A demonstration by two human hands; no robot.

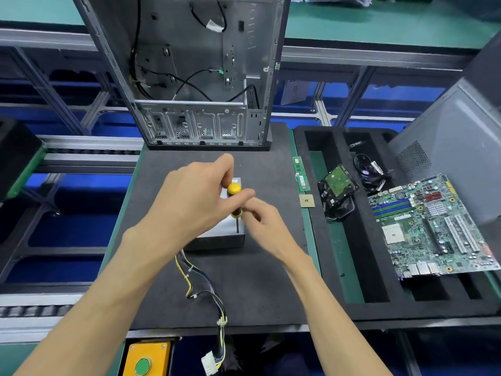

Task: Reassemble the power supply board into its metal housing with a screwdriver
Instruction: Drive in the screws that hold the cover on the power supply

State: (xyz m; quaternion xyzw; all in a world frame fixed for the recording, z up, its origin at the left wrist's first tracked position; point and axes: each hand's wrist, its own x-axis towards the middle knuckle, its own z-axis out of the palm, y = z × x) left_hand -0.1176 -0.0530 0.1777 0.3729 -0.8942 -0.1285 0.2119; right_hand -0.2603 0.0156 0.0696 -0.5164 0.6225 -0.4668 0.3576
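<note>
the left hand (189, 202) grips the yellow handle of the screwdriver (235, 198), held upright with its tip down on the metal housing (225, 234) just below both hands. the right hand (264, 221) pinches the lower handle, fingers curled. the housing's cable bundle (206, 289) trails between the forearms on the table (257, 280).

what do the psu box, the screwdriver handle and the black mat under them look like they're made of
The power supply housing looks like sheet metal, grey with a dull sheen and crisp folded edges. The screwdriver handle seems to be glossy yellow plastic at the cap, darker lower down where the hands cover it. The black mat looks like matte foam, with a fine, non-reflective surface; it could be rubber.
</note>
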